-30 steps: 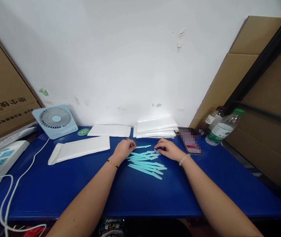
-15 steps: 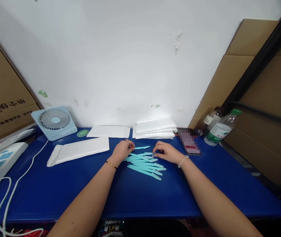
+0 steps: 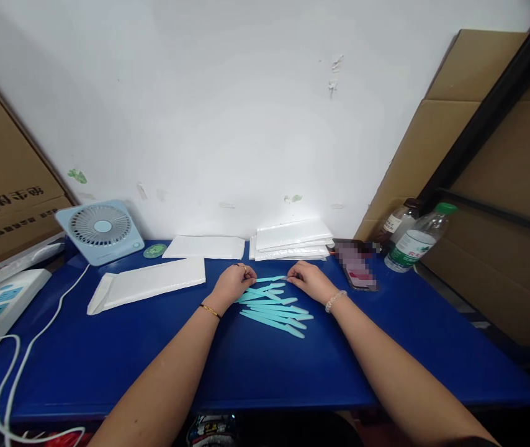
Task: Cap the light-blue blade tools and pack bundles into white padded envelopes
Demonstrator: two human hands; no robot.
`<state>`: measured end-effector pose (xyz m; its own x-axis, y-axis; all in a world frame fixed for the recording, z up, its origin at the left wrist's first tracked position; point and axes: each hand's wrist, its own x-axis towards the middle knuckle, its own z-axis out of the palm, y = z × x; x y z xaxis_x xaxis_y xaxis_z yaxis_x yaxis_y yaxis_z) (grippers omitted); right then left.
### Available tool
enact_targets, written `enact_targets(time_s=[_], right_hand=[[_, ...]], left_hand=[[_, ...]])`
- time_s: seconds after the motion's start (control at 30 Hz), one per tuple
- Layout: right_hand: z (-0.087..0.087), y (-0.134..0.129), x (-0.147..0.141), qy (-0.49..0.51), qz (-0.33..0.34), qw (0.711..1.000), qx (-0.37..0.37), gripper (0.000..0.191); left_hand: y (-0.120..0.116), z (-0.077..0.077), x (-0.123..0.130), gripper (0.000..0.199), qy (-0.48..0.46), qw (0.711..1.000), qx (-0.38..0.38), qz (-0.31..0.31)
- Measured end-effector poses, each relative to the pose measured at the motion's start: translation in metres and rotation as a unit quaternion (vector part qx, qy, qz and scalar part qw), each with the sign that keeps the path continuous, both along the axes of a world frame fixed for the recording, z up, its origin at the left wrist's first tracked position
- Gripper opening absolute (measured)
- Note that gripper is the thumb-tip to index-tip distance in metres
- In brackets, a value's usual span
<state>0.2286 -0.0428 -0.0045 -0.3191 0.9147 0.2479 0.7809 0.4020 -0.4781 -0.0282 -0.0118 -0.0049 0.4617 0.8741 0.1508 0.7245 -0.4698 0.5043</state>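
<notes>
My left hand (image 3: 233,287) pinches the handle end of a turquoise eyebrow razor (image 3: 269,279), whose blade end points right. At that blade end my right hand (image 3: 310,282) is closed on a small clear blade cap (image 3: 284,277). Fingers partly hide the cap, and I cannot tell how far it covers the blade. Just below both hands, several more turquoise razors (image 3: 272,320) lie in a loose fan on the blue table (image 3: 283,372), blade ends to the right.
Behind the hands lie a stack of white padded envelopes (image 3: 290,239) and two single envelopes (image 3: 153,284). A phone (image 3: 359,267) and a green-capped bottle (image 3: 416,242) stand to the right. A light-blue fan (image 3: 102,230) and a white cable (image 3: 55,320) are on the left.
My right hand has moved slightly up and left, bringing the clear cap from above the pile to the tip of the held razor. My left hand keeps its pinch.
</notes>
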Motion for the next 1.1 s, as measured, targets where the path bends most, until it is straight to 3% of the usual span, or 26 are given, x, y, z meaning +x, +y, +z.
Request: enact_targets(time_s=[0.4,0.57,0.63,0.7,0.77,0.83,0.97,1.1], right_hand=[[0.0,-0.002,-0.01,0.038,0.031,0.999,-0.012,0.009],[0.006,-0.008,-0.013,0.018,0.035,0.999,-0.009,0.016],[0.009,-0.015,-0.014,-0.008,0.047,0.999,-0.004,0.033],[0.013,-0.026,-0.017,-0.051,0.067,0.996,-0.013,0.065],[0.017,-0.039,-0.023,-0.098,0.09,0.991,-0.026,0.084],[0.02,-0.051,-0.03,-0.129,0.098,0.986,-0.033,0.074],[0.023,-0.062,-0.043,-0.186,0.09,0.978,-0.008,0.027],[0.017,-0.059,-0.05,-0.247,0.093,0.964,0.019,0.021]], left_hand=[[0.003,-0.006,0.003,0.015,-0.031,0.999,-0.026,-0.029],[-0.003,0.002,0.002,0.023,-0.021,0.999,-0.023,-0.03],[-0.011,0.008,-0.001,0.044,-0.003,0.998,-0.009,-0.056],[-0.022,0.013,-0.004,0.079,0.037,0.995,-0.014,-0.093],[-0.033,0.018,-0.004,0.092,0.079,0.989,-0.023,-0.12],[-0.043,0.021,0.0,0.074,0.1,0.985,-0.021,-0.137],[-0.057,0.021,0.017,0.026,0.145,0.98,0.021,-0.137],[-0.065,0.016,0.034,0.019,0.191,0.974,0.076,-0.098]])
